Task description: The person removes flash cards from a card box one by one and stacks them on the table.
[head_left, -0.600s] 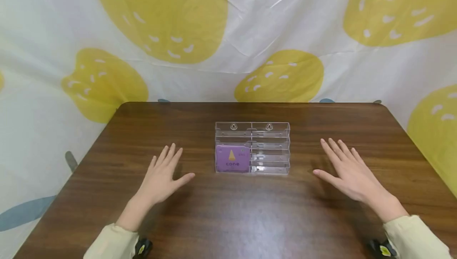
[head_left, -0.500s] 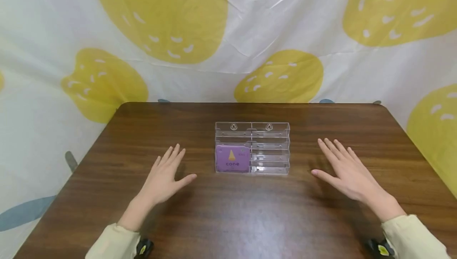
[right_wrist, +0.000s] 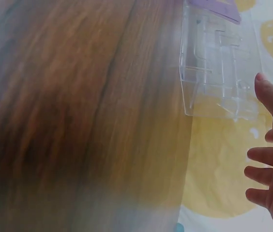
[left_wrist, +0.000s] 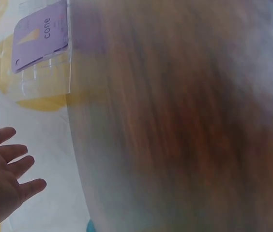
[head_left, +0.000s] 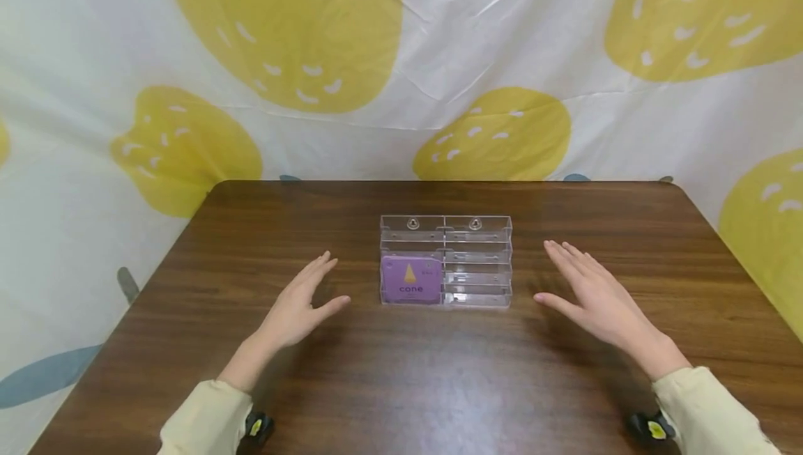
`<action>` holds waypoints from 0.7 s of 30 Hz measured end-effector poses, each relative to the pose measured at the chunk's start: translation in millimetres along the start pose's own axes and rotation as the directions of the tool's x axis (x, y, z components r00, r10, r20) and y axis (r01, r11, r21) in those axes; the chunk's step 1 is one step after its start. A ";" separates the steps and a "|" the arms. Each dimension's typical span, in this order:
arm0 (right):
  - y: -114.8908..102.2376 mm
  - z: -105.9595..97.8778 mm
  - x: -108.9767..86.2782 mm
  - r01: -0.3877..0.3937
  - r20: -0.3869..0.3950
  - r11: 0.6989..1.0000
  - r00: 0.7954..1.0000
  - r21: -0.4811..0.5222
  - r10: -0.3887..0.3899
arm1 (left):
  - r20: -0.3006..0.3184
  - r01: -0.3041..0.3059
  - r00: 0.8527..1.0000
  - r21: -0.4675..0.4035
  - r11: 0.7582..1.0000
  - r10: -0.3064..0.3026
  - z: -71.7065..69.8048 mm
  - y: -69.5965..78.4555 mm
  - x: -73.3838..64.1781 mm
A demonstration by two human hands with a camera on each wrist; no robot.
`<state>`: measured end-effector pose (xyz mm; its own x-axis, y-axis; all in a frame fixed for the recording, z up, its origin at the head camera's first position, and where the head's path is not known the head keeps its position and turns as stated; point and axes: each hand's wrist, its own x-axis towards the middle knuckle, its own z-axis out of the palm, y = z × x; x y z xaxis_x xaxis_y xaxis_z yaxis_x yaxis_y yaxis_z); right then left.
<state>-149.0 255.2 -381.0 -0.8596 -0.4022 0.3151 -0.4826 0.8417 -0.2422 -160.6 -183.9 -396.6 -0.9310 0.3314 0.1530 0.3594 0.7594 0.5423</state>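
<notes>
A clear plastic card rack (head_left: 477,260) with two columns of stepped pockets stands on the brown wooden table (head_left: 433,378). In its lower left pocket sits a purple card (head_left: 411,281) with a yellow cone picture and the word "cone". My left hand (head_left: 297,309) hovers to the left of the rack, fingers extended and thumb spread toward it. On the other side, my right hand (head_left: 596,298) is held in the same manner, apart from the rack. Neither hand holds or touches anything. Both wrist views show the rack beyond spread fingers; the left one also shows the card's face.
Behind the table's far edge hangs a white cloth (head_left: 351,145) printed with yellow lemons. A small dark device (head_left: 257,427) is at the left cuff and a similar black device (head_left: 649,428) at the right cuff.
Both hands have moved inward toward the rack, the right one leftward and the left one rightward. Their fingers now lie closer together. The rack and card stay in place.
</notes>
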 end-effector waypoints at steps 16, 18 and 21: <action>-0.7 14.9 13.6 0.059 -0.096 0.998 0.994 0.030 -0.056 | -0.024 -0.052 0.998 -0.037 0.998 0.051 9.7 14.5 9.0; -1.1 15.6 14.3 0.056 -0.096 0.998 0.994 0.040 -0.052 | -0.032 -0.067 0.997 -0.041 0.997 0.066 11.6 14.7 9.5; -1.9 16.7 16.0 0.051 -0.093 0.997 0.995 0.053 -0.046 | -0.041 -0.079 0.996 -0.057 0.995 0.077 14.0 16.4 10.5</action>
<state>-164.6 241.2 -390.9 -0.8170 -0.4057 0.4097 -0.5345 0.7995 -0.2742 -163.6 -160.2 -397.6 -0.9024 0.3656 0.2282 0.4279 0.6974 0.5748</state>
